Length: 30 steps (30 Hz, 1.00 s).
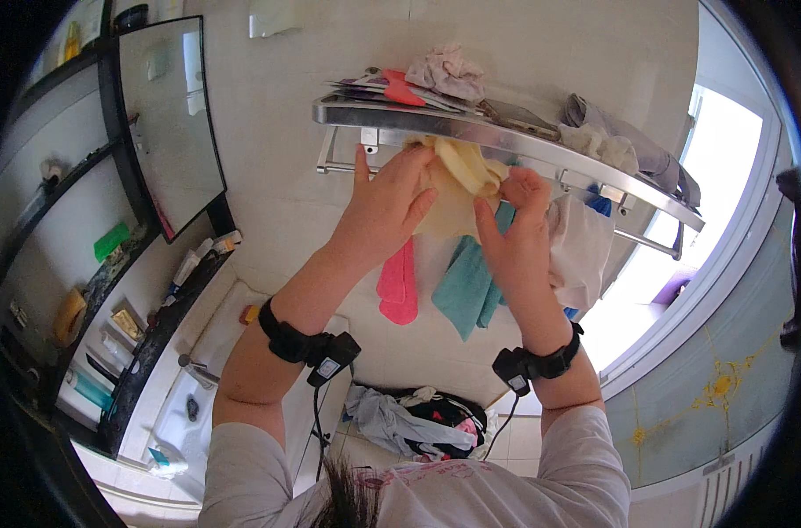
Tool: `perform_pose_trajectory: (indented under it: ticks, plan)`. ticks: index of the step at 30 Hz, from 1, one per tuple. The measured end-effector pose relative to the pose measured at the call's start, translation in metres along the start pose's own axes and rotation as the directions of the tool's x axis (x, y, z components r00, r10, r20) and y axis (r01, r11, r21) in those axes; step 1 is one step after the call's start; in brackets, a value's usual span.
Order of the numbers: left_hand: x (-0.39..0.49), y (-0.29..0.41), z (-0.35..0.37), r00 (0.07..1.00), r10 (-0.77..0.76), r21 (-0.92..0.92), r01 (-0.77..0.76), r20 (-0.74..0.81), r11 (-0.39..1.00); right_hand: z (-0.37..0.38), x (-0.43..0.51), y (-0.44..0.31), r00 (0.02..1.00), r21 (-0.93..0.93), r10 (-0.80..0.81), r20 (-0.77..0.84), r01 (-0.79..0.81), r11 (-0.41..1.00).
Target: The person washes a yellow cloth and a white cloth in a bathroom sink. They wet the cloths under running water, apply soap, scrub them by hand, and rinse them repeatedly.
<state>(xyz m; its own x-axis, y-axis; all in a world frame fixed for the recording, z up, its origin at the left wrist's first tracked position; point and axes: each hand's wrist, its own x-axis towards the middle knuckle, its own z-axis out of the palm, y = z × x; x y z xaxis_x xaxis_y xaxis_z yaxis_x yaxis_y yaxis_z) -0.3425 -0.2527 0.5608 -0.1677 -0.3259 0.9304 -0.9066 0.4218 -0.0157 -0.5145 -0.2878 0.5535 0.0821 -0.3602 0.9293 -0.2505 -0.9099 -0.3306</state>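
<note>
A yellow cloth (450, 198) hangs at the metal towel rack (440, 123), partly folded over near its top. My left hand (397, 191) touches the cloth's left upper part, its thumb and fingers spread. At the cloth's right edge, the curled fingers of my right hand (522, 214) meet a fold of it. Below, a pink cloth (398, 287) and a teal towel (470, 284) hang down, and a whitish cloth (580, 241) hangs just right of my right hand. Whether fabric is pinched between the fingers of either hand is hard to make out.
On the rack's top lie a crumpled pale pink cloth (448, 71), flat items and a grey rolled fabric (645, 142). Dark shelves with toiletries and a mirror (173, 125) stand left, above a white sink (186, 409). A heap of clothes (414, 422) lies low ahead. A bright window is at right.
</note>
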Motion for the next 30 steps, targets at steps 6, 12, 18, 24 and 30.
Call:
perform_pose_trajectory:
  ticks: [6,12,18,24,30]
  plan:
    - [0.014,-0.004,0.002,0.924,-0.183,0.206,0.118,0.336,0.971,0.002,0.008,-0.004,0.973,-0.504,-0.169,0.158,0.226,0.833]
    - [0.012,-0.012,-0.004,0.991,-0.017,0.079,0.006,0.13,0.997,-0.06,-0.023,-0.029,0.968,-0.675,-0.25,0.023,0.2,0.71]
    - [-0.047,-0.02,-0.027,0.983,-0.084,-0.027,0.08,-0.164,0.996,-0.079,-0.031,0.014,0.995,-0.688,0.051,-0.09,-0.099,0.719]
    - [-0.188,-0.043,-0.024,0.716,-0.673,-0.442,0.673,0.186,0.593,-0.048,-0.118,0.028,0.94,-0.515,0.332,0.071,-0.251,0.82]
    - [-0.333,-0.039,-0.01,0.017,-0.245,-0.175,0.745,0.969,-0.643,0.096,-0.232,0.028,0.344,-0.118,0.625,0.701,-0.809,0.576]
